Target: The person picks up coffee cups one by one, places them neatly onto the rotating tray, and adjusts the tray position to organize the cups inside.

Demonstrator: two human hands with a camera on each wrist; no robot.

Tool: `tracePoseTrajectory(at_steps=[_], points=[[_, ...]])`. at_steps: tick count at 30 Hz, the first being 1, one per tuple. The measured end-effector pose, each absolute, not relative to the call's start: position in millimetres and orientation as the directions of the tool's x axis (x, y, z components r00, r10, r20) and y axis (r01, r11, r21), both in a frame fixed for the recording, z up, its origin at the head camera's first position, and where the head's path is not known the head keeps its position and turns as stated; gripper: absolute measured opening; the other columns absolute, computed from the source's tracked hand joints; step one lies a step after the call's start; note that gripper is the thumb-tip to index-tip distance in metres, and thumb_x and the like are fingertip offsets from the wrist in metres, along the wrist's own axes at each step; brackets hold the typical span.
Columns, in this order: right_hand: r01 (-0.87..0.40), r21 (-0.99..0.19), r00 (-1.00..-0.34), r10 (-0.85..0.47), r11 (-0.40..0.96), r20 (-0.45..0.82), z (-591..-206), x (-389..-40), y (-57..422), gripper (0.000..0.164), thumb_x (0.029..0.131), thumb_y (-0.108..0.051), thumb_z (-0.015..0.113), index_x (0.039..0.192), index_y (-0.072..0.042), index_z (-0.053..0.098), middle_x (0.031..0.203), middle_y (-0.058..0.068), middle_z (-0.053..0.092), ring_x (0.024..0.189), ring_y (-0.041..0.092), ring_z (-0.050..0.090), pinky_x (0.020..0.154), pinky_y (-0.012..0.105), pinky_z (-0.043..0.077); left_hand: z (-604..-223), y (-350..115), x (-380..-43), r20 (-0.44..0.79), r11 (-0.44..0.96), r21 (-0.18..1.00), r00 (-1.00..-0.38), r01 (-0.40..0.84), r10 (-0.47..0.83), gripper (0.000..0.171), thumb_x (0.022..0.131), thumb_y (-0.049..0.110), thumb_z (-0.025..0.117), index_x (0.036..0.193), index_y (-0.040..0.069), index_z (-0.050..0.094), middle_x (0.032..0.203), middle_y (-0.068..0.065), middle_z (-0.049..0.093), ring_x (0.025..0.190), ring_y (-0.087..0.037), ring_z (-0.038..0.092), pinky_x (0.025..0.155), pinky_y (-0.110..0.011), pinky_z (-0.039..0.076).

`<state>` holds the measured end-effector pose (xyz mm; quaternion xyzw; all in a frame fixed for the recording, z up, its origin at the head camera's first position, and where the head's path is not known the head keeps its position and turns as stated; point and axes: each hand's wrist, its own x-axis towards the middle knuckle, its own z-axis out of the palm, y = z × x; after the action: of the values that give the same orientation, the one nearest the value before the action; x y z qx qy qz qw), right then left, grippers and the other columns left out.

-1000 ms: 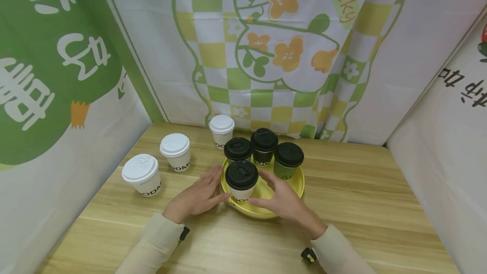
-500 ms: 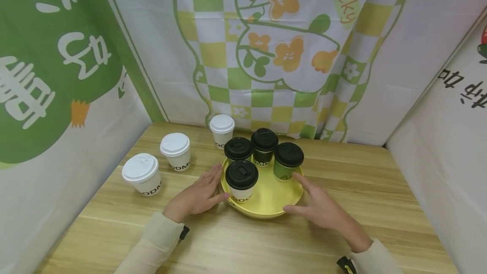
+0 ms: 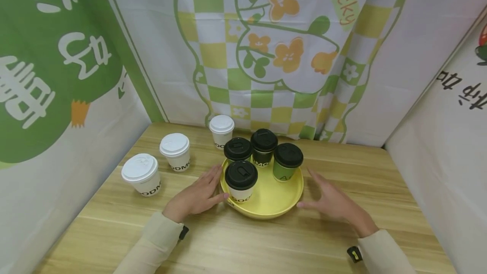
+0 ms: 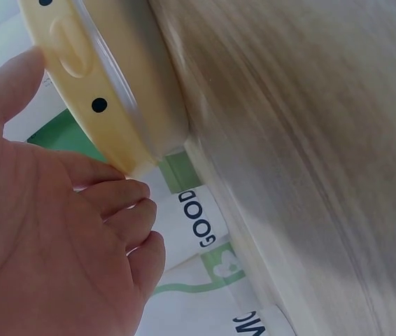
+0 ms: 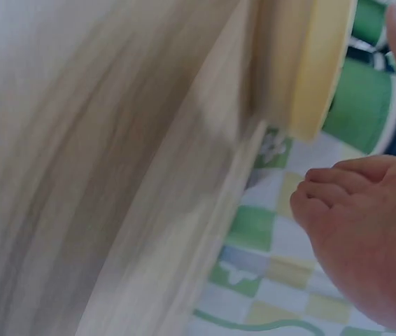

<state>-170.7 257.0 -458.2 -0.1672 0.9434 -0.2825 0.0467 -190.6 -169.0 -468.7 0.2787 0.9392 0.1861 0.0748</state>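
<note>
A round yellow tray (image 3: 272, 200) holds several black-lidded paper cups. Among them are a white cup (image 3: 241, 179) at its front left, a green cup (image 3: 285, 171) at the right and a dark cup (image 3: 264, 141) at the back. Another cup (image 3: 238, 149) stands behind the white one. My left hand (image 3: 195, 195) rests its fingertips and thumb against the tray's left rim; in the left wrist view that hand (image 4: 65, 224) touches the yellow wall (image 4: 89, 84). At the right rim my right hand (image 3: 336, 202) has its fingers spread, thumb close to the edge; contact cannot be told.
Three white-lidded cups stand on the wooden table (image 3: 243, 248) to the left: one in front (image 3: 142, 173), one behind it (image 3: 175, 151) and one near the back (image 3: 222, 130). A patterned curtain (image 3: 262, 54) hangs behind the table, with cloth walls at both sides.
My right hand has left the white cup with the black lid and moved right, past the tray's right rim. My left hand and the cups stay in place.
</note>
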Motion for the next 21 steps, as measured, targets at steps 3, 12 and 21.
tracePoseTrajectory(at_steps=[3,12,21], points=[[-0.317,-0.558,-0.924,-0.381,0.767,0.0,-463.9,-183.4,260.6,0.128,0.082,-0.061,0.085,0.167,0.004,0.014,0.169,0.034,0.024,0.154,0.055,0.031,0.125,0.068,0.031,-467.9,-169.1,-190.6,-0.038,0.777,0.393,-0.835,0.493,0.549,0.089,0.11,0.054,0.047,0.165,-0.009,0.017,0.174,-0.03,0.016,0.164,-0.044,0.016,0.133,-0.059,0.021],[-0.377,-0.631,-0.871,-0.491,0.678,-0.007,-474.3,-208.7,264.0,0.135,0.076,-0.059,0.09,0.171,-0.009,0.008,0.173,0.025,0.022,0.158,0.049,0.028,0.127,0.069,0.027,-467.4,-168.8,-190.3,-0.063,0.784,0.397,-0.838,0.477,0.542,0.089,0.11,0.054,0.048,0.166,-0.007,0.016,0.175,-0.028,0.013,0.164,-0.043,0.014,0.134,-0.058,0.019],[-0.403,-0.614,-0.859,-0.512,0.679,-0.003,-476.5,-214.6,260.9,0.13,0.078,-0.054,0.091,0.168,0.002,0.015,0.171,0.027,0.025,0.157,0.05,0.03,0.127,0.066,0.028,-465.8,-169.5,-190.4,-0.052,0.782,0.39,-0.837,0.486,0.545,0.089,0.11,0.054,0.048,0.165,-0.009,0.017,0.174,-0.029,0.015,0.164,-0.044,0.016,0.133,-0.059,0.021]])
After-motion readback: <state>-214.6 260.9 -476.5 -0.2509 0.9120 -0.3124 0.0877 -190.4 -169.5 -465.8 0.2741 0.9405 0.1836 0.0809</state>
